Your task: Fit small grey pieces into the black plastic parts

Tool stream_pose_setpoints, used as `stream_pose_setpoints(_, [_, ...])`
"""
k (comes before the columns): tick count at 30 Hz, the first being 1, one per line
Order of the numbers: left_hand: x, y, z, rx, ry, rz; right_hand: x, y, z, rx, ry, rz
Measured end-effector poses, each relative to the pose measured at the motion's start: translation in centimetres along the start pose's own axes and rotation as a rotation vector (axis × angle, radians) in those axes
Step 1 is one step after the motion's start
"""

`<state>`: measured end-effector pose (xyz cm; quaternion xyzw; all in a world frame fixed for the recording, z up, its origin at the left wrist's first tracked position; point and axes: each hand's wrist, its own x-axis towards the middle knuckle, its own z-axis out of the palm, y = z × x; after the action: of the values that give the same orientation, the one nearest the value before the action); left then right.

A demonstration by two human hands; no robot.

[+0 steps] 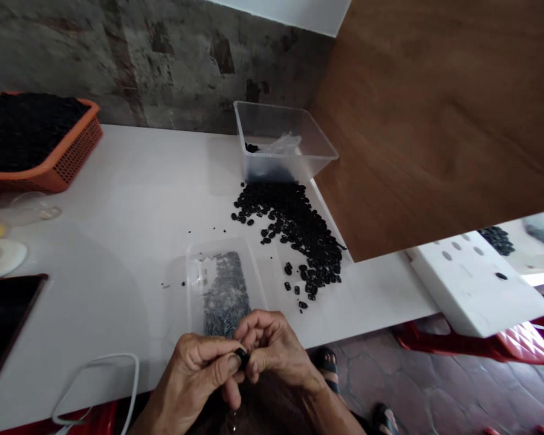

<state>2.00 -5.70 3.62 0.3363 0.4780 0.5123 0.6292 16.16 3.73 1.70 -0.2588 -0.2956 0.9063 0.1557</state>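
A small black piece point(242, 357) is pinched between the thumb and index finger of my left hand point(199, 374), just past the table's front edge. My right hand point(276, 353) meets it from the other side, its fingers bent against the same piece. Right behind my hands, a clear shallow tray point(191, 284) holds many tiny grey metal parts point(226, 290). To the right of the tray spreads a heap of small black pieces point(294, 223), with a few lying loose at its near end.
A clear plastic bin point(290, 163) stands behind the heap. A brown wooden panel point(435, 121) rises at right. At left are an orange basket point(72, 154) of black items, a phone point(9, 320), a tape roll point(4, 257) and a white cable point(104, 357). A white box point(480, 290) is right.
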Motion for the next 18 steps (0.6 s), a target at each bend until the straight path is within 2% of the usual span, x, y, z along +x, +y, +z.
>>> stream_pose_setpoints(6, [0.05,0.23,-0.16,0.104,-0.014,0.048,0.04,0.07,-0.07,-0.014,-0.018,0.019])
stream_pose_setpoints(18, [0.67,0.72,0.49,0.127,0.033,0.109,0.15,-0.56,-0.21,-0.054,0.005,0.012])
